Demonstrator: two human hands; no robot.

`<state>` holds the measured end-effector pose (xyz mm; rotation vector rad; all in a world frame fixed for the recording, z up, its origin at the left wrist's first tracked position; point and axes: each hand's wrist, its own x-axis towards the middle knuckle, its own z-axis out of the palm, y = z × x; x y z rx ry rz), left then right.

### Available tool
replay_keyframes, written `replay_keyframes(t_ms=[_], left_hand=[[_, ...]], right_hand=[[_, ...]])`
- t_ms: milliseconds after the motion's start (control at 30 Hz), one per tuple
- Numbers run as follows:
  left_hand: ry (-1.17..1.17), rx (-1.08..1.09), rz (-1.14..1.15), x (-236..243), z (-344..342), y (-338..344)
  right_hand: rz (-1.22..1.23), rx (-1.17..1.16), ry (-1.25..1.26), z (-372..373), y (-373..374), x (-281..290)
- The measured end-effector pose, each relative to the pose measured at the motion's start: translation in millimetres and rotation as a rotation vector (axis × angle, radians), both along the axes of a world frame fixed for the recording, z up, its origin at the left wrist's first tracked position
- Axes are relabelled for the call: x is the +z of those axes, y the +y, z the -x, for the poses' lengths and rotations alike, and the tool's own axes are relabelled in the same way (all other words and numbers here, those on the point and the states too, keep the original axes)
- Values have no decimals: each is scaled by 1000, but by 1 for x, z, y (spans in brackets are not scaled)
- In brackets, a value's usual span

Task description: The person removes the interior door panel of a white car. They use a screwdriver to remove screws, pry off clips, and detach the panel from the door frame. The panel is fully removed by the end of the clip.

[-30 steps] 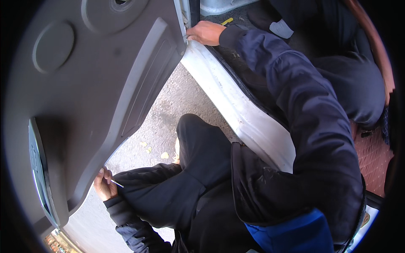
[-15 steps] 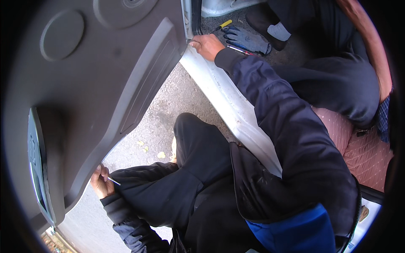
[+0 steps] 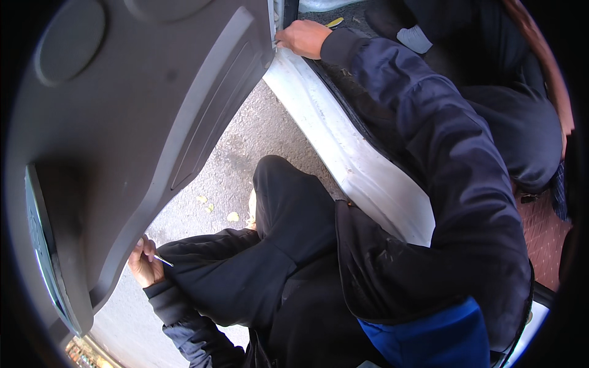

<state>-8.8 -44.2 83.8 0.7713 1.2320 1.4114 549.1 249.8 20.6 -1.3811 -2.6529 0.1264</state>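
Observation:
My left hand (image 3: 146, 264) is at the lower edge of a dark grey car door panel (image 3: 153, 98). Its fingers are closed round a thin silver metal rod (image 3: 164, 261), whose tip points toward my knee. My right arm reaches forward across the white door sill (image 3: 319, 116). At the far end, my right hand (image 3: 305, 40) has its fingertips pinched together in the gap between the door's front edge and the car body. Whatever lies between those fingertips is too small or hidden to make out.
Inside the car at the right sits another person, with a dark trouser leg (image 3: 509, 135) and bare forearm (image 3: 543, 55) showing. A yellow tool handle (image 3: 335, 23) lies on the cabin floor beyond my right hand. My bent knee (image 3: 276, 178) rises between door and sill.
My right hand has moved slightly farther forward along the door gap. My sleeve now covers the grey glove on the cabin floor. The left hand and rod stay nearly in place.

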Motion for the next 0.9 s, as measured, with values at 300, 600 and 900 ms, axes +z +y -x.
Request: replay_keyframes(t_ms=[300,600,900], left_hand=[[23,15,-1,1,-3,1],[19,-56,-28,-1,2,2],[48,16,-4,0,0,0]], right_hand=[[-15,28,-86,-5,2,19],[-106,106,-156,-18,7,22],[18,-58,-30,-9,-17,6]])
